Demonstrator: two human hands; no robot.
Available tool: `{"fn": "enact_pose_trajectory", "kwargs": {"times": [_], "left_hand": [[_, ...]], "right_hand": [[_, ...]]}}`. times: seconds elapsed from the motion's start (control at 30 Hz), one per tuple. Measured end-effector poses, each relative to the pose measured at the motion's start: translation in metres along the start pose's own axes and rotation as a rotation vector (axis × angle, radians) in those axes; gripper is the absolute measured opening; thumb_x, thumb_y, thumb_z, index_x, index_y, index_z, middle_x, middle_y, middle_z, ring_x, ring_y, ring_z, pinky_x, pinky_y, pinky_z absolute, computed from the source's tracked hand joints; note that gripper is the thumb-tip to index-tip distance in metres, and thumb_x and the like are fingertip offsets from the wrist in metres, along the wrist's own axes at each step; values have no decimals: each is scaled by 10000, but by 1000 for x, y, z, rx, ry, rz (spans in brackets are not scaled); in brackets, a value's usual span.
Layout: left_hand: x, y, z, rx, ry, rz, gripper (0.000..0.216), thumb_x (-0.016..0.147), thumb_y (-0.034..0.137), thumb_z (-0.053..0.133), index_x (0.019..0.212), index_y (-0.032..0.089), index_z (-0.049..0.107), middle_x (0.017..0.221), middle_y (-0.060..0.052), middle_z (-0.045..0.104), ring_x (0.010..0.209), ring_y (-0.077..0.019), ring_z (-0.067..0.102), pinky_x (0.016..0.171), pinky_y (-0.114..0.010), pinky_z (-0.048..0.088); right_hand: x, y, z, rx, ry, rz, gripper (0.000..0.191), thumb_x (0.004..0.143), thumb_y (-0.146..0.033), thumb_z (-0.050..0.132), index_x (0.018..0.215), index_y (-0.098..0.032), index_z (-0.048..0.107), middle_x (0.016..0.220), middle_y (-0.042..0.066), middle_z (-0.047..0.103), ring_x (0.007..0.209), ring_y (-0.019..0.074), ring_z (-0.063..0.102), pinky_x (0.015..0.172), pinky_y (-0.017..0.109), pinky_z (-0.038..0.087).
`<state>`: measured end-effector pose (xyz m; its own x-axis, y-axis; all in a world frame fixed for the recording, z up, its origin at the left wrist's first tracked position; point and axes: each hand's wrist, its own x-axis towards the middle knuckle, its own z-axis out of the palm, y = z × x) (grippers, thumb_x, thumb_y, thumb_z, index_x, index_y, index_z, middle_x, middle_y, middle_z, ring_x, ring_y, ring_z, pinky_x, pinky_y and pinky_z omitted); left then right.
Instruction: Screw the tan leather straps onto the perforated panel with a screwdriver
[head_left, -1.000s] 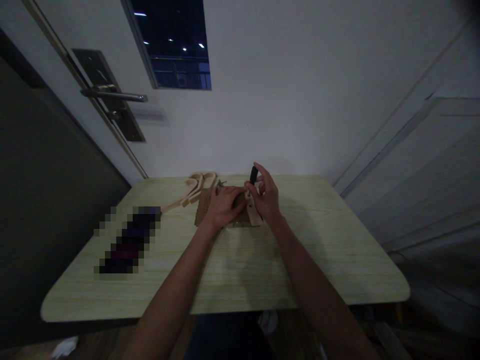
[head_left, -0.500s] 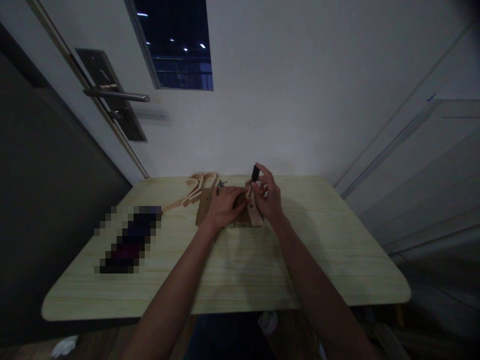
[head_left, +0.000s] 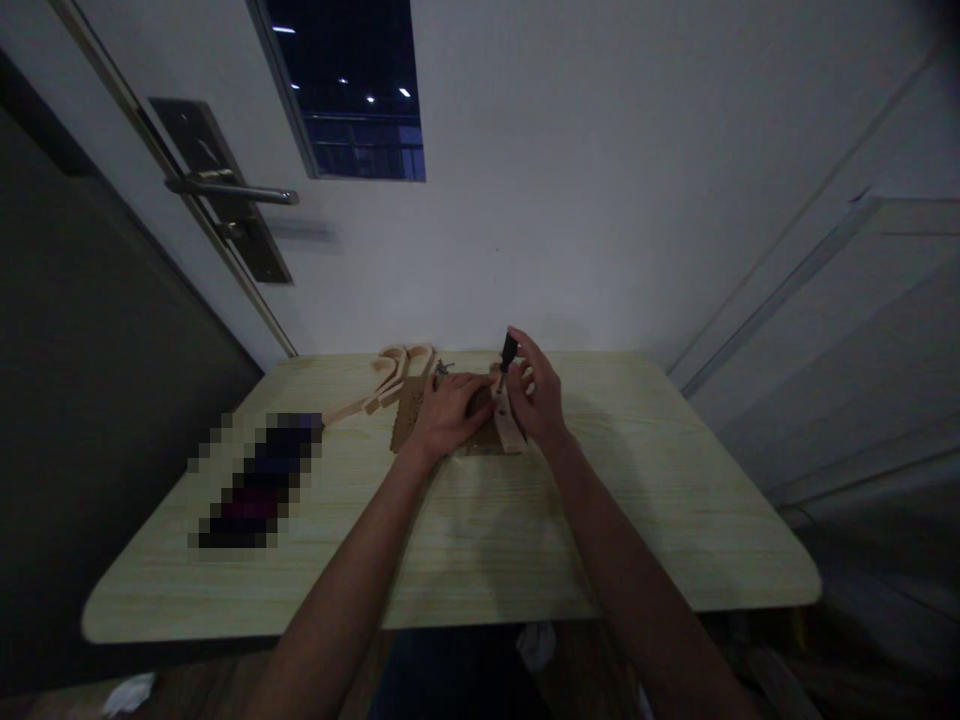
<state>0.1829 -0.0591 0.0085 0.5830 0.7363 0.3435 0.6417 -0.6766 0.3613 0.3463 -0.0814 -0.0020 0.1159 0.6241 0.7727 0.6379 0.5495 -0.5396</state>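
My right hand (head_left: 538,397) pinches a screwdriver (head_left: 509,350) by its black handle. The shaft points down at a pale wooden piece (head_left: 510,430), which has a dark hole lower down. I cannot make out whether a screw is under the tip. My left hand (head_left: 452,408) lies over a brown sheet (head_left: 407,410), its thumb and fingertips holding the left edge of the wooden piece. Part of the sheet is hidden under this hand. Just beyond the left fingers is a small heap of metal hardware (head_left: 442,368), too small to tell apart.
Several curved wooden parts (head_left: 394,368) lie at the table's back left. A blurred dark object (head_left: 259,480) rests on the left side of the pale tabletop (head_left: 465,540). Behind stands a white door with a metal handle (head_left: 240,190) and a window (head_left: 360,100).
The screwdriver's black handle has turned slightly, and my right thumb has shifted a little lower beside it. My left hand and the wooden piece have stayed in place.
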Motion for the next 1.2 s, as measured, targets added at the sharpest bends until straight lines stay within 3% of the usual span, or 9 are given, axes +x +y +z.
{"fn": "enact_pose_trajectory", "kwargs": {"times": [0.2, 0.4, 0.6, 0.8, 0.97, 1.2], "left_hand": [[-1, -2, 2, 2, 7, 14, 336, 938, 390, 509, 1235, 263, 600, 1281, -61, 649, 1226, -283, 547, 1130, -591, 241], [0, -2, 2, 4, -5, 3, 340, 937, 394, 510, 1240, 264, 592, 1294, -57, 644, 1237, -274, 538, 1129, -575, 231], [0, -3, 3, 4, 3, 1, 345, 934, 403, 516, 1241, 268, 595, 1291, -61, 646, 1236, -279, 538, 1127, -583, 228], [0, -4, 3, -3, 12, 22, 340, 931, 382, 523, 1241, 265, 600, 1284, -68, 648, 1236, -279, 545, 1124, -579, 262], [0, -4, 3, 9, 14, 22, 343, 934, 386, 515, 1246, 273, 600, 1280, -67, 651, 1227, -280, 553, 1129, -585, 260], [0, -4, 4, 0, 19, 20, 325, 936, 399, 522, 1219, 266, 607, 1269, -60, 661, 1223, -281, 550, 1115, -577, 262]], "right_hand": [[0, 1, 1, 44, -42, 65, 436, 975, -322, 405, 1410, -322, 431, 1051, 32, 707, 782, 143, 628, 599, 258, 509], [1, 0, 0, 38, -38, 63, 408, 976, -351, 415, 1379, -311, 465, 1092, 49, 711, 716, 142, 614, 592, 271, 510], [2, 3, 0, 15, 12, 49, 412, 948, -390, 492, 1352, -309, 487, 1127, 51, 670, 718, 133, 587, 589, 266, 499], [2, 9, 5, -43, 78, 35, 473, 906, -419, 571, 1357, -307, 483, 976, 31, 632, 631, 125, 514, 615, 300, 503], [1, 4, 0, -11, 26, 71, 474, 946, -422, 490, 1400, -295, 442, 1112, 56, 658, 526, 80, 457, 525, 256, 478], [2, -3, -4, 110, -38, 117, 426, 970, -403, 441, 1379, -283, 459, 1050, 45, 717, 602, 99, 589, 484, 217, 478]]}}
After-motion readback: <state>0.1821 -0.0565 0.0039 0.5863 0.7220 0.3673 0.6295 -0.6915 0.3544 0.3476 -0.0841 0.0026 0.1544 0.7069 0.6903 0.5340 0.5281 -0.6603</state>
